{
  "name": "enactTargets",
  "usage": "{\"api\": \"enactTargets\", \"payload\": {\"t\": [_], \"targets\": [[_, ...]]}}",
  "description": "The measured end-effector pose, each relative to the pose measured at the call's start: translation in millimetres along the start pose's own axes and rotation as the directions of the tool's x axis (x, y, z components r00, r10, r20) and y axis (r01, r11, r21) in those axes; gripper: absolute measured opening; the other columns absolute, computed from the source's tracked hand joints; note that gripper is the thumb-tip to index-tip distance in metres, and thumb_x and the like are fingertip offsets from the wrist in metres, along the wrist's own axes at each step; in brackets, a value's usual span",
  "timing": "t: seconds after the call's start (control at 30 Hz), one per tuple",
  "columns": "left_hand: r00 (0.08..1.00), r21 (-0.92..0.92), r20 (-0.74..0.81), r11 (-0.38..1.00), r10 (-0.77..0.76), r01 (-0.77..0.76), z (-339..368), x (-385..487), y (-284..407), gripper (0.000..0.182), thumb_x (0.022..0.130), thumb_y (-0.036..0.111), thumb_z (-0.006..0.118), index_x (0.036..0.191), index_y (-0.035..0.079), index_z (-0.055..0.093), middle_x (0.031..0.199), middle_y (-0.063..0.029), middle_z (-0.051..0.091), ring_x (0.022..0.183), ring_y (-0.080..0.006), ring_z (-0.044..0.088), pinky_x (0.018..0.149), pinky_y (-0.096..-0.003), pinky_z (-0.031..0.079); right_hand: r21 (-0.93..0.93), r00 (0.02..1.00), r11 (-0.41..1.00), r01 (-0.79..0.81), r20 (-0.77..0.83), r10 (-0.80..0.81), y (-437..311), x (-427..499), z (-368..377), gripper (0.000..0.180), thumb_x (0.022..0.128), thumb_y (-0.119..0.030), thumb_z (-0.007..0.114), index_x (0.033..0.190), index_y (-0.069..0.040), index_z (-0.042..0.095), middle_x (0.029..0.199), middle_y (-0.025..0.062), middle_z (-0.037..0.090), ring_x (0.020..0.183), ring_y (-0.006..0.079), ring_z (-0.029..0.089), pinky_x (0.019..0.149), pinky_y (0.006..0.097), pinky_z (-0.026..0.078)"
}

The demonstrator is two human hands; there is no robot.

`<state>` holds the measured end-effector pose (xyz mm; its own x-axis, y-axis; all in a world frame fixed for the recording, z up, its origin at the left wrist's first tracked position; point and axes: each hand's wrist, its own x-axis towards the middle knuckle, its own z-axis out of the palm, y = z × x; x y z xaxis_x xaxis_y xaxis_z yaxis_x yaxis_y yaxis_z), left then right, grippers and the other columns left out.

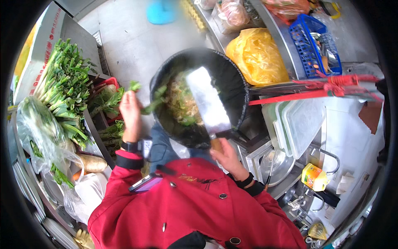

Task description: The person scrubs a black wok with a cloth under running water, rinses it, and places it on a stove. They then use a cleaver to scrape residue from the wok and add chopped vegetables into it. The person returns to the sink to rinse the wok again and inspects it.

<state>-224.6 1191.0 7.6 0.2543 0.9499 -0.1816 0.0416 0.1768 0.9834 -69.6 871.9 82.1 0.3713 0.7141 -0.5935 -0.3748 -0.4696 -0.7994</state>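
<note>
My right hand (229,156) grips the wooden handle of a broad cleaver (207,99), its blade held over a round black bin (225,63). Vegetable scraps (182,105) lie inside the bin, partly hidden by the blade. Just left of the bin's rim, my left hand (130,112) pinches a green leafy stalk (135,86). Blurred greenery stretches from beside those fingers towards the scraps, and I cannot tell whether it is one piece with the stalk. Behind my left hand, a red basket (115,81) holds more leafy vegetables (108,104).
Bundled green stalks (67,81) and a bagged vegetable (40,121) are piled at left, above a large white radish (92,163). A yellow plastic bag (256,57) and a blue basket of utensils (317,46) sit on shelving at right. Clear lids (303,124) stand near a metal bowl (276,166).
</note>
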Motion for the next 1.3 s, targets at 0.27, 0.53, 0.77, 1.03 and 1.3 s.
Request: {"api": "enactTargets", "payload": {"t": [0.27, 0.53, 0.77, 1.03, 1.3], "targets": [[0.966, -0.480, 0.254, 0.861, -0.045, 0.166, 117.2, -128.9, 116.2, 0.025, 0.102, 0.021, 0.038, 0.111, 0.001, 0.049, 0.074, 0.0018, 0.036, 0.068, -0.0112, 0.039, 0.071, -0.0315, 0.044, -0.039, 0.985, 0.994, 0.102, 0.145, -0.096, -10.9, -45.9, -61.4, 0.031, 0.090, -0.008, 0.063, 0.117, -0.002, 0.049, 0.082, 0.0002, 0.055, 0.066, 0.0064, 0.052, 0.059, 0.0215, 0.043], [0.972, -0.616, 0.201, 0.787, 0.123, 0.028, 172.6, -172.5, 121.6, 0.016, 0.101, 0.021, 0.046, 0.102, 0.007, 0.053, 0.089, -0.0059, 0.055, 0.085, -0.0195, 0.054, 0.087, -0.0378, 0.045, 0.207, 0.960, 0.970, 0.130, 0.220, -0.175, -9.3, -45.2, -61.7, 0.025, 0.092, -0.009, 0.059, 0.114, -0.001, 0.050, 0.082, 0.0015, 0.055, 0.064, 0.0093, 0.053, 0.059, 0.0245, 0.045], [0.971, -0.211, 0.175, 0.969, 0.164, -0.126, 166.9, -171.2, 92.3, 0.023, 0.102, 0.018, 0.048, 0.113, 0.003, 0.061, 0.105, -0.0036, 0.056, 0.097, -0.0154, 0.052, 0.090, -0.0280, 0.041, 0.311, 0.953, 0.942, 0.128, 0.223, -0.204, -27.5, -36.2, -50.9, 0.012, 0.094, -0.009, 0.054, 0.103, -0.004, 0.047, 0.079, 0.0064, 0.053, 0.062, 0.0151, 0.052, 0.061, 0.0315, 0.048], [0.916, -0.324, 0.400, 0.941, 0.039, 0.101, 126.6, -172.6, 109.8, 0.026, 0.100, 0.013, 0.053, 0.122, 0.001, 0.060, 0.100, -0.0029, 0.063, 0.086, -0.0103, 0.057, 0.075, -0.0252, 0.049, 0.383, 0.924, 0.911, 0.156, 0.271, -0.272, -52.2, -7.4, -24.8, 0.017, 0.097, -0.012, 0.051, 0.111, -0.002, 0.049, 0.096, 0.0151, 0.065, 0.064, 0.0156, 0.057, 0.062, 0.0309, 0.051], [0.800, -0.225, 0.591, 0.931, -0.104, 0.288, 100.2, -173.3, 89.8, 0.039, 0.089, 0.012, 0.071, 0.117, 0.004, 0.044, 0.072, -0.0019, 0.057, 0.056, -0.0088, 0.054, 0.046, -0.0220, 0.044, 0.431, 0.881, 0.872, 0.233, 0.286, -0.377, -81.1, 9.1, -7.3, 0.023, 0.097, -0.010, 0.047, 0.118, -0.002, 0.050, 0.097, 0.0072, 0.061, 0.070, 0.0134, 0.059, 0.056, 0.0252, 0.048]]}}
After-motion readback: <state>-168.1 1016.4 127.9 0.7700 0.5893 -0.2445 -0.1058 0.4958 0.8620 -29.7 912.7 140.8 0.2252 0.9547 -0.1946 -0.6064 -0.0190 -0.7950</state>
